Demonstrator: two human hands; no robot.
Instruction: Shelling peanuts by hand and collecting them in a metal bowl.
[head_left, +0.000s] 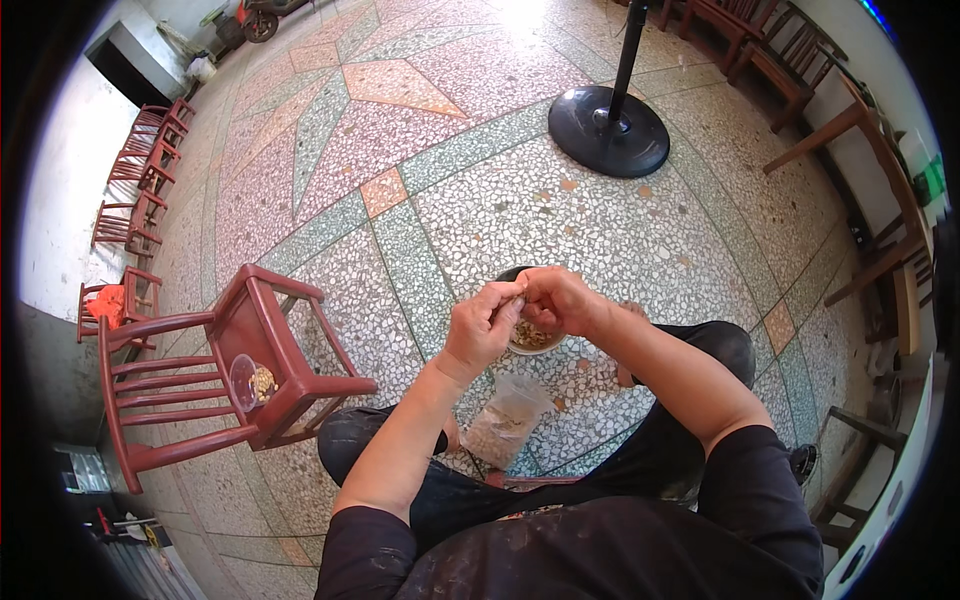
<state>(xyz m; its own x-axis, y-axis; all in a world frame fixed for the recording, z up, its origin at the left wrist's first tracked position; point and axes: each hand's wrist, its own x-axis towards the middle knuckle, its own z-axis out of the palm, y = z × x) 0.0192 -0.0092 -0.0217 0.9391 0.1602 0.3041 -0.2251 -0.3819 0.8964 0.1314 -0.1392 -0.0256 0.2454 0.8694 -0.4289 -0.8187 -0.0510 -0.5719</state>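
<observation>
My left hand (480, 322) and my right hand (559, 300) meet in front of me, fingertips touching. Between them they pinch a small piece, probably a peanut, mostly hidden by the fingers. Directly beneath is a bowl (541, 349) holding pale brown bits that look like peanut shells; my hands cover much of it. Nearer my body, between my legs, a clear plastic bag (499, 427) full of what look like unshelled peanuts stands on the floor. To my left, a clear plastic tub (241, 379) with pale shelled kernels (262, 385) rests on a red wooden chair's seat (251, 330).
Ahead to the right stands a round black pedestal base (609, 131) with an upright pole (628, 56). Several small red chairs (127, 165) line the left wall, one bearing a red plastic bag (106, 304). Wooden furniture (862, 120) stands along the right wall. The floor (480, 202) is patterned terrazzo.
</observation>
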